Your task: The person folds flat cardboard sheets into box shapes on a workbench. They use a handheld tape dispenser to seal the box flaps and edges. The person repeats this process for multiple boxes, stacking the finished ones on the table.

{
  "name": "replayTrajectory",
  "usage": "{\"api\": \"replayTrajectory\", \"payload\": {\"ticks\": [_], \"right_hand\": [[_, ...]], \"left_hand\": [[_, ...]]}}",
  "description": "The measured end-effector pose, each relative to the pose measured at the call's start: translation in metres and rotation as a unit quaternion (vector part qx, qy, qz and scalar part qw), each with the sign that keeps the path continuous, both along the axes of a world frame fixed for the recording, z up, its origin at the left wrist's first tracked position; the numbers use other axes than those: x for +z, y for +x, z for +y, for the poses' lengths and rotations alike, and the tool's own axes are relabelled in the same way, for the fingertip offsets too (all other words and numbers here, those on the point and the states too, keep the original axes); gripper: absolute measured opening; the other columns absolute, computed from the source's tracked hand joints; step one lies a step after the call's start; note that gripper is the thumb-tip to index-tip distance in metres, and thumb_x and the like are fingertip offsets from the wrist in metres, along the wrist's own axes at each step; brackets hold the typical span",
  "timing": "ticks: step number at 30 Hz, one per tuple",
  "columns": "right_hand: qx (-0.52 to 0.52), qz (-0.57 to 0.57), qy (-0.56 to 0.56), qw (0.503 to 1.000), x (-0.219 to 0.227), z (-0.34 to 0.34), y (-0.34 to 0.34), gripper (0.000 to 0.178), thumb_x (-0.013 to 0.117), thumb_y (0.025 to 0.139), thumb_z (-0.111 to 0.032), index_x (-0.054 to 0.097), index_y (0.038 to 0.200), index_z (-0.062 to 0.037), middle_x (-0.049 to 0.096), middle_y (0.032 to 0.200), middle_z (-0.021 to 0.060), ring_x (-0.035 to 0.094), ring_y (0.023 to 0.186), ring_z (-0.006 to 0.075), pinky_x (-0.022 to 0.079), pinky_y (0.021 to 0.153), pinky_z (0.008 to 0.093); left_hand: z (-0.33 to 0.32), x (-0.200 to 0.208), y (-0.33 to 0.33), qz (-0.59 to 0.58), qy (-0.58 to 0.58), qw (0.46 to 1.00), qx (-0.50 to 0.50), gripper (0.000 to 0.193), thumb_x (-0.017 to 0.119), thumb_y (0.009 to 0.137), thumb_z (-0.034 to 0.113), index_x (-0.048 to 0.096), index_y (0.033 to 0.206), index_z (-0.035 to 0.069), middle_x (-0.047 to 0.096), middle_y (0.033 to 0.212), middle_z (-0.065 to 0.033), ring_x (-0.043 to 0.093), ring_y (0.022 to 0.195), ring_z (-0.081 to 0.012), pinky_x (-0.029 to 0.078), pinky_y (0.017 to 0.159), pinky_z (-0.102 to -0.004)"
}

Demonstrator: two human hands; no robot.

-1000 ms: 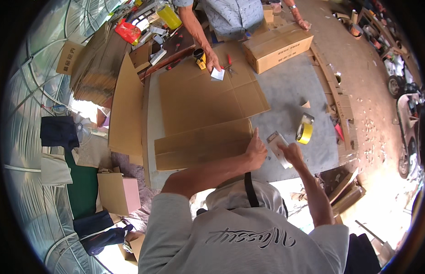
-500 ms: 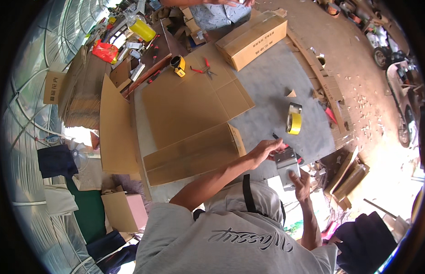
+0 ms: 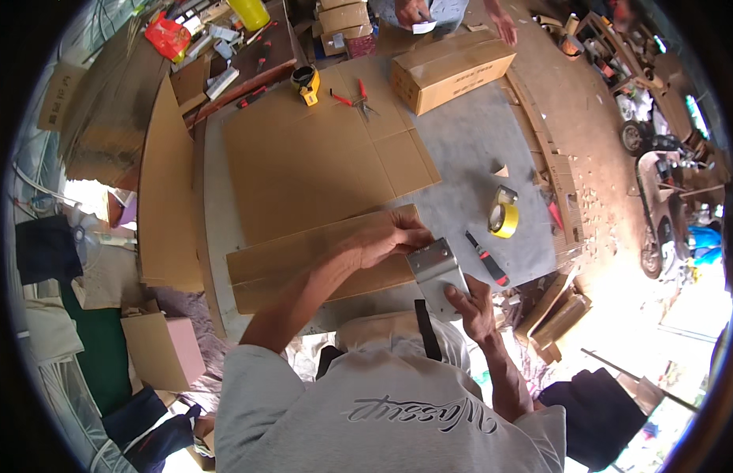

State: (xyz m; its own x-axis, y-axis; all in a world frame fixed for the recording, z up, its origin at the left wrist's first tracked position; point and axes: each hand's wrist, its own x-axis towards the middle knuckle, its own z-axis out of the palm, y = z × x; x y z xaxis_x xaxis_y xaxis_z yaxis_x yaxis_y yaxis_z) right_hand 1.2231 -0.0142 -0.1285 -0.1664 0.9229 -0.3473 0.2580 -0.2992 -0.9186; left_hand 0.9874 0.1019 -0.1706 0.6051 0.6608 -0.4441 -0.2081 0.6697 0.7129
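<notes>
My right hand (image 3: 474, 310) grips a flat grey metal tool (image 3: 440, 273) with a bent top edge, thumb pressed on its face; its exact kind does not show. My left hand (image 3: 388, 239) reaches over a long closed cardboard box (image 3: 319, 264), fingers bent together at its right end, beside the tool's top corner. What those fingers hold, if anything, is hidden. To the right on the grey tabletop (image 3: 461, 158) lies a red-and-black knife (image 3: 487, 258), touched by neither hand. Beyond it sits a yellow tape roll in a dispenser (image 3: 504, 217).
Flattened cardboard (image 3: 311, 158) covers the table's left, bearing red-handled pliers (image 3: 359, 98) and a yellow-and-black tape dispenser (image 3: 306, 84). A long taped carton (image 3: 453, 69) stands at the far side, where another person's hand (image 3: 414, 12) holds something white. A cardboard panel (image 3: 165, 197) stands at the left edge.
Both my hands and the metal tool have moved left, toward the long box's right end. The knife, partly hidden behind them before, now shows fully on the table. The other person's hands have shifted.
</notes>
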Motion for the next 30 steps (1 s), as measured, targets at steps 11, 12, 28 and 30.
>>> {"api": "replayTrajectory", "payload": {"ticks": [11, 12, 28, 30], "right_hand": [[-0.078, 0.026, -0.164, 0.983, 0.003, -0.008, -0.046, 0.057, 0.063, 0.098, -0.051, 0.07, 0.097, 0.005, 0.063, 0.075, 0.0039, 0.054, 0.071, 0.0113, 0.042, 0.063, 0.0301], [-0.087, 0.04, -0.201, 0.975, 0.003, -0.019, -0.042, 0.057, 0.063, 0.098, -0.051, 0.071, 0.099, 0.0049, 0.064, 0.077, 0.0029, 0.056, 0.072, 0.0103, 0.043, 0.064, 0.0293], [-0.114, 0.052, -0.259, 0.958, -0.029, -0.066, -0.042, 0.059, 0.062, 0.097, -0.054, 0.072, 0.102, 0.0038, 0.066, 0.081, 0.0034, 0.059, 0.075, 0.011, 0.045, 0.067, 0.0284], [-0.11, 0.046, -0.266, 0.957, -0.028, -0.062, -0.046, 0.059, 0.061, 0.097, -0.054, 0.072, 0.101, 0.004, 0.067, 0.081, 0.0037, 0.059, 0.075, 0.0113, 0.045, 0.067, 0.0284]], "left_hand": [[0.073, 0.003, -0.035, 0.35, 0.383, 0.854, 0.029, 0.019, 0.073, 0.097, 0.023, 0.078, 0.092, 0.006, 0.072, 0.069, 0.0002, 0.06, 0.062, -0.007, 0.051, 0.062, -0.0283], [0.086, -0.006, -0.045, 0.368, 0.385, 0.845, 0.042, 0.021, 0.072, 0.097, 0.024, 0.078, 0.092, 0.005, 0.072, 0.069, 0.0006, 0.059, 0.062, -0.0071, 0.05, 0.062, -0.0284], [0.14, -0.054, -0.076, 0.369, 0.456, 0.809, 0.035, 0.03, 0.072, 0.097, 0.022, 0.072, 0.076, 0.0, 0.065, 0.064, -0.0043, 0.053, 0.059, -0.0092, 0.045, 0.057, -0.0308], [0.141, -0.07, -0.076, 0.367, 0.472, 0.801, 0.036, 0.03, 0.072, 0.096, 0.022, 0.072, 0.076, 0.001, 0.064, 0.062, -0.004, 0.053, 0.057, -0.0099, 0.045, 0.056, -0.0316]]}}
